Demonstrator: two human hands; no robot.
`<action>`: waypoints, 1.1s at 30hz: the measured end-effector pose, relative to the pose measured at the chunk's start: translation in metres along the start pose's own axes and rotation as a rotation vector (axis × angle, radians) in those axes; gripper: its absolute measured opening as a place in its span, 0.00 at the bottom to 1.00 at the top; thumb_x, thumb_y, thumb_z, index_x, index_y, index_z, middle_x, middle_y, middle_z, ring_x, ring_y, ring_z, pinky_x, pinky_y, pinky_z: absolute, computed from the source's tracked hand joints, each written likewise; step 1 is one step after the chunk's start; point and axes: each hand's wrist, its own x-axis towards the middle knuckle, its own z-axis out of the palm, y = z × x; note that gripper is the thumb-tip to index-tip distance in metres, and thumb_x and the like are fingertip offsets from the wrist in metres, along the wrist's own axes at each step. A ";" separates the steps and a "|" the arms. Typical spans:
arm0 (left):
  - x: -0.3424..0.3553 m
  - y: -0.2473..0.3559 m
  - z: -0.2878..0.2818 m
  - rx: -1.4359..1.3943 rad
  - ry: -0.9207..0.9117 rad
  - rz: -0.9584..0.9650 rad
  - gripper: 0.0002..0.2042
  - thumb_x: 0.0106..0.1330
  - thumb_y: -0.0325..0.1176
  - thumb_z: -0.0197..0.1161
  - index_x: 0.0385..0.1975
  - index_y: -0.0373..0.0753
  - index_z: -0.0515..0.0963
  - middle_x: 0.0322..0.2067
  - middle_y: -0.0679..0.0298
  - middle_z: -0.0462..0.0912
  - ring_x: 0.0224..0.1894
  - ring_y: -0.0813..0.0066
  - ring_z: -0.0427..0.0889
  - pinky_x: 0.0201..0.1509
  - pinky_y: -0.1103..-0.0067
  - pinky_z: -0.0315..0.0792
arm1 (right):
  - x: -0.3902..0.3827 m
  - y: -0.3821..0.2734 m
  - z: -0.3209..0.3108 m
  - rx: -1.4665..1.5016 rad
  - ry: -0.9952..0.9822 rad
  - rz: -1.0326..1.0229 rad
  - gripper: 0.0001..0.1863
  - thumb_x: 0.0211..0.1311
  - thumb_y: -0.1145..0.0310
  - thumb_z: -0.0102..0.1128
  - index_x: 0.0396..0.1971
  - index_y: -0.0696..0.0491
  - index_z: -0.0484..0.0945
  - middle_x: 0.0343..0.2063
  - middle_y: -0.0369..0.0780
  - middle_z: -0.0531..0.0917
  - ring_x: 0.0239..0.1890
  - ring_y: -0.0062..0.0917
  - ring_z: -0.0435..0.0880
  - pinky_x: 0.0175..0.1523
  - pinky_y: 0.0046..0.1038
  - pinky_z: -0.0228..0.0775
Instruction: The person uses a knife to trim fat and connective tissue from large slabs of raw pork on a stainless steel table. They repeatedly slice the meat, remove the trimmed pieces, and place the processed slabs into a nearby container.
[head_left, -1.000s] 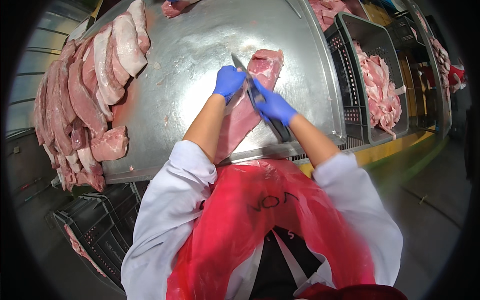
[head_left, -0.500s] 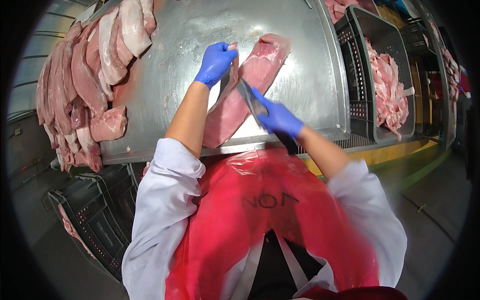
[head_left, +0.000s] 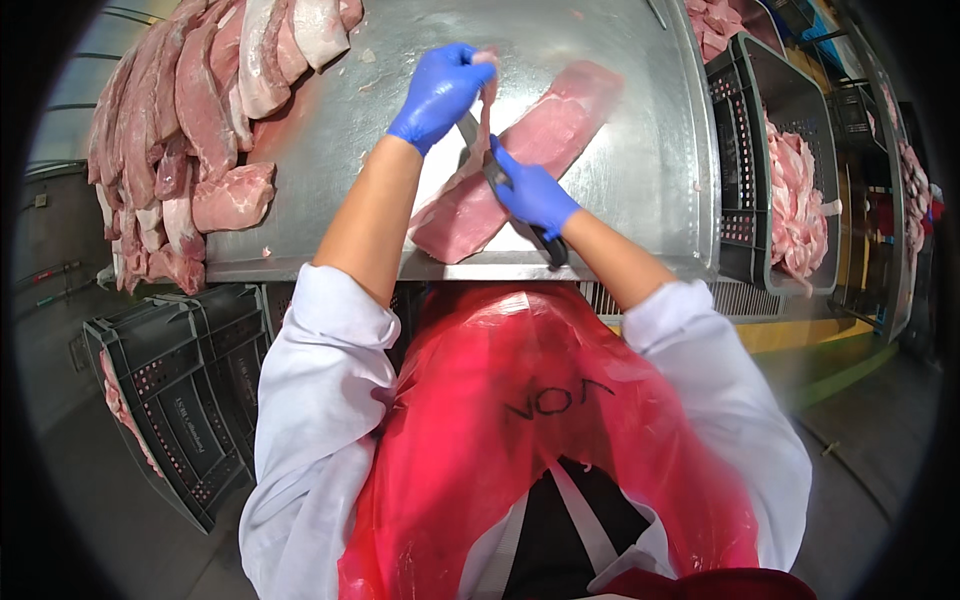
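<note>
Moved left hand [head_left: 437, 92] farther from meat slab [head_left: 560, 125], toward ten o'clock, drawing strip [head_left: 488, 105] up clear. Seemingly well into peeling, without full release yet. Pinching strip's end in left; gripping knife [head_left: 494, 172] in right hand [head_left: 537, 195], apart but near. Slab: lying on metal table [head_left: 650, 185], slanted half past one to half past seven, at four o'clock from left, partly overlapped by right.

Smooth meat [head_left: 545, 140], shiny metal table [head_left: 330, 190]
</note>
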 end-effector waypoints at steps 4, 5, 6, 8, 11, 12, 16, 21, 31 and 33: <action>-0.008 -0.024 -0.046 -0.191 0.030 -0.008 0.08 0.63 0.33 0.66 0.35 0.34 0.81 0.26 0.68 0.79 0.27 0.84 0.74 0.33 0.84 0.68 | -0.084 -0.006 0.012 -0.081 -0.085 -0.015 0.40 0.68 0.65 0.50 0.78 0.39 0.46 0.26 0.57 0.83 0.27 0.51 0.84 0.38 0.46 0.79; -0.013 -0.021 -0.048 -0.201 0.009 0.014 0.08 0.64 0.33 0.66 0.35 0.34 0.81 0.26 0.68 0.79 0.28 0.83 0.74 0.33 0.84 0.68 | -0.081 -0.007 0.016 -0.057 -0.074 0.013 0.40 0.68 0.65 0.51 0.78 0.39 0.46 0.26 0.57 0.83 0.28 0.50 0.85 0.38 0.46 0.79; -0.018 -0.017 -0.047 -0.211 -0.011 0.036 0.09 0.64 0.33 0.66 0.35 0.33 0.81 0.26 0.68 0.79 0.28 0.83 0.75 0.34 0.83 0.68 | -0.076 -0.007 0.019 -0.033 -0.063 0.042 0.40 0.68 0.65 0.51 0.78 0.39 0.47 0.26 0.57 0.82 0.28 0.49 0.85 0.38 0.45 0.79; -0.026 -0.008 -0.041 -0.235 -0.052 0.132 0.10 0.64 0.35 0.67 0.35 0.33 0.81 0.27 0.68 0.79 0.29 0.82 0.76 0.35 0.82 0.69 | -0.021 -0.033 0.020 0.059 -0.055 0.104 0.39 0.68 0.65 0.51 0.78 0.39 0.48 0.25 0.59 0.82 0.28 0.51 0.85 0.39 0.46 0.79; -0.027 0.003 -0.062 -0.038 -0.105 0.166 0.11 0.65 0.36 0.67 0.36 0.33 0.81 0.28 0.68 0.80 0.30 0.81 0.76 0.36 0.81 0.70 | -0.031 -0.038 0.046 -0.092 -0.051 0.084 0.39 0.68 0.66 0.50 0.78 0.40 0.48 0.24 0.57 0.82 0.28 0.49 0.86 0.39 0.44 0.79; -0.009 -0.033 -0.077 -0.204 -0.062 0.195 0.11 0.65 0.37 0.67 0.37 0.34 0.82 0.28 0.68 0.80 0.30 0.81 0.76 0.36 0.80 0.70 | -0.048 -0.046 0.053 -0.186 -0.083 0.089 0.39 0.67 0.66 0.49 0.78 0.40 0.48 0.24 0.56 0.82 0.27 0.48 0.86 0.39 0.43 0.79; -0.036 0.009 -0.111 0.036 -0.069 0.297 0.10 0.70 0.36 0.61 0.32 0.36 0.81 0.25 0.69 0.79 0.27 0.82 0.74 0.32 0.79 0.70 | -0.109 -0.063 0.054 0.095 -0.136 0.075 0.42 0.65 0.67 0.50 0.78 0.39 0.47 0.24 0.54 0.83 0.24 0.43 0.86 0.38 0.41 0.79; -0.076 0.042 -0.130 -0.220 -0.025 0.366 0.09 0.67 0.36 0.62 0.34 0.35 0.81 0.26 0.71 0.78 0.27 0.82 0.74 0.32 0.79 0.70 | -0.025 -0.104 0.068 0.054 -0.071 0.138 0.41 0.66 0.66 0.51 0.78 0.40 0.46 0.30 0.58 0.84 0.30 0.47 0.86 0.42 0.41 0.79; -0.320 0.017 -0.337 -0.679 0.432 0.578 0.19 0.67 0.39 0.63 0.49 0.29 0.78 0.49 0.50 0.80 0.51 0.49 0.81 0.66 0.52 0.69 | -0.024 -0.120 0.147 -0.185 -0.396 -0.198 0.40 0.66 0.66 0.53 0.77 0.40 0.51 0.24 0.48 0.83 0.22 0.33 0.84 0.36 0.36 0.78; -0.379 -0.030 -0.389 -0.435 0.439 0.206 0.18 0.64 0.40 0.65 0.45 0.31 0.79 0.45 0.55 0.81 0.45 0.54 0.82 0.60 0.58 0.73 | -0.032 -0.127 0.138 0.090 -0.367 -0.182 0.41 0.65 0.66 0.56 0.77 0.38 0.52 0.23 0.46 0.83 0.22 0.26 0.83 0.35 0.33 0.77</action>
